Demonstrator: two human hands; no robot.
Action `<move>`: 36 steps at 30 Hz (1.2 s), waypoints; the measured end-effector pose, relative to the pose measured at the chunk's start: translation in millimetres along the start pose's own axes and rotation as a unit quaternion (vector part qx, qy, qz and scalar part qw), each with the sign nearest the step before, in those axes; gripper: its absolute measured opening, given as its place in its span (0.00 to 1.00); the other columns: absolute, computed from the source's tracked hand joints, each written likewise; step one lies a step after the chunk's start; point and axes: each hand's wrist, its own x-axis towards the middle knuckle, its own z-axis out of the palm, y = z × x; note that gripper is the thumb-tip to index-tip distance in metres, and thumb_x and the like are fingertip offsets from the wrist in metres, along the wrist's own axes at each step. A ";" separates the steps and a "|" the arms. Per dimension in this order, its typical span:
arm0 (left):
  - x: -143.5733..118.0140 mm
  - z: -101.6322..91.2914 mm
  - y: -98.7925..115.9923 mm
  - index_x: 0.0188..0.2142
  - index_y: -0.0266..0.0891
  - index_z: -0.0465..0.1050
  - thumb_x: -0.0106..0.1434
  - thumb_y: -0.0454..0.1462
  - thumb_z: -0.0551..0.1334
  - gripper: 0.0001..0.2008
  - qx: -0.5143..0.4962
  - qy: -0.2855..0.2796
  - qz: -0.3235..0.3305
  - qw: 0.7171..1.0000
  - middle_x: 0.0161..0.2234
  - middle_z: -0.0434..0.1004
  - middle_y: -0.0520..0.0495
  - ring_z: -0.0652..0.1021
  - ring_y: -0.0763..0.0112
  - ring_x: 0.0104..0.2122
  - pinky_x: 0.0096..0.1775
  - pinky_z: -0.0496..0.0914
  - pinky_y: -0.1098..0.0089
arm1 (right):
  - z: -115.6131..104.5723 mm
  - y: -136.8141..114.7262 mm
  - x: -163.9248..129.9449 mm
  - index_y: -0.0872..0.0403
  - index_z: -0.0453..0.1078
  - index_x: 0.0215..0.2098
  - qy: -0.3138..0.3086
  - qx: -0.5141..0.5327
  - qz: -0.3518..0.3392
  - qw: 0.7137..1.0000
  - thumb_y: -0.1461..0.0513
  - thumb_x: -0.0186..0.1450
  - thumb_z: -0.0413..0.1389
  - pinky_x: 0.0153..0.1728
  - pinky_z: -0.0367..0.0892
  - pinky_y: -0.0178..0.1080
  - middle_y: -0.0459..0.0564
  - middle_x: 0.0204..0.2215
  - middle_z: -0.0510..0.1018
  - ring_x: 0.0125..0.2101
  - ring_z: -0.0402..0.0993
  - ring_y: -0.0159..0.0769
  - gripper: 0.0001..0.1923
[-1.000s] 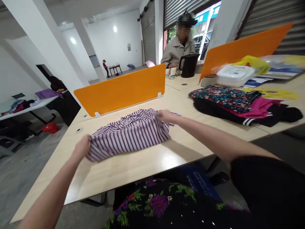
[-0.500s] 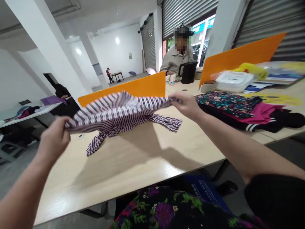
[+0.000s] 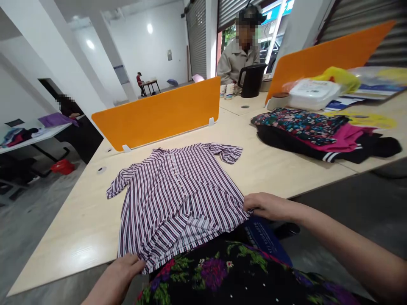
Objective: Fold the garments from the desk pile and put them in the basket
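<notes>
Where the pale wooden table (image 3: 280,169) fills the middle of the frame from the lower left to the right edge, a striped short-sleeved shirt (image 3: 178,199) lies spread flat on it, front up, its button placket running down the centre, its collar toward the orange divider panel (image 3: 159,112) and its hem hanging over the near table edge at the bottom centre. One sleeve points to the left of the frame, the other to the upper right. A second orange divider (image 3: 327,57) rises at the upper right. In front of it, at the right of the frame, sits a pile of folded clothes (image 3: 321,135), a dark floral piece on top of pink and black ones. At the upper middle, behind the dividers, another person in a beige jacket (image 3: 233,63) sits, with a black electric kettle (image 3: 251,80) on the table just in front. A clear plastic container (image 3: 313,95) and a yellow bag (image 3: 340,78) lie beyond the clothes pile at the upper right. The right hand (image 3: 269,206), right of centre low in the frame, pinches the shirt's right hem corner between its fingers at the table edge. The left hand (image 3: 122,271), at the bottom left of centre, grasps the opposite hem corner, fingers closed on the cloth.
</notes>
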 end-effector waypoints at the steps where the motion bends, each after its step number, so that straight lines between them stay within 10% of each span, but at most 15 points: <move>1: 1.4 -2.1 8.4 0.42 0.52 0.74 0.53 0.27 0.48 0.25 0.032 -0.036 -0.015 0.999 0.38 0.79 0.49 0.78 0.61 0.38 0.39 0.73 0.60 | 0.9 -3.7 -2.2 0.51 0.73 0.32 -0.009 -0.035 0.008 0.999 0.71 0.55 0.47 0.39 0.64 0.38 0.50 0.33 0.76 0.38 0.72 0.39 0.16; 8: 22.2 18.2 31.2 0.47 0.43 0.73 0.57 0.22 0.44 0.28 0.169 -0.093 -0.076 0.978 0.44 0.76 0.42 0.75 0.58 0.45 0.45 0.69 0.56 | 21.8 -40.0 1.6 0.54 0.74 0.29 -0.032 -0.255 0.086 0.963 0.72 0.59 0.50 0.33 0.62 0.40 0.55 0.29 0.78 0.35 0.75 0.45 0.13; 15: 26.6 35.6 30.0 0.49 0.42 0.72 0.60 0.23 0.46 0.26 0.114 -0.071 -0.082 0.988 0.43 0.77 0.43 0.76 0.61 0.44 0.43 0.70 0.62 | 24.3 -65.3 4.7 0.57 0.76 0.32 -0.099 -0.241 0.159 0.952 0.74 0.59 0.52 0.30 0.64 0.39 0.58 0.30 0.80 0.33 0.77 0.46 0.13; 22: 59.2 -18.5 54.2 0.46 0.40 0.71 0.69 0.39 0.46 0.16 0.039 0.255 0.038 0.965 0.44 0.75 0.42 0.73 0.63 0.46 0.47 0.69 0.61 | 22.5 -97.1 42.0 0.50 0.72 0.49 0.028 0.088 -0.082 0.992 0.61 0.68 0.50 0.42 0.66 0.38 0.50 0.43 0.77 0.42 0.73 0.37 0.13; 29: 128.4 -17.4 10.1 0.63 0.44 0.56 0.68 0.45 0.48 0.26 0.050 0.241 -0.093 0.965 0.64 0.57 0.42 0.57 0.48 0.62 0.56 0.59 0.44 | 70.6 -101.1 80.2 0.54 0.66 0.52 -0.010 0.204 -0.135 0.970 0.56 0.68 0.54 0.45 0.70 0.47 0.53 0.50 0.70 0.45 0.71 0.39 0.17; 36: 134.6 -17.4 -26.4 0.65 0.44 0.51 0.68 0.47 0.45 0.28 0.032 0.202 -0.174 0.963 0.66 0.51 0.44 0.54 0.44 0.63 0.57 0.55 0.42 | 77.9 -67.0 56.7 0.53 0.74 0.44 -0.072 0.198 -0.066 0.975 0.54 0.69 0.48 0.39 0.69 0.39 0.50 0.38 0.78 0.35 0.74 0.37 0.17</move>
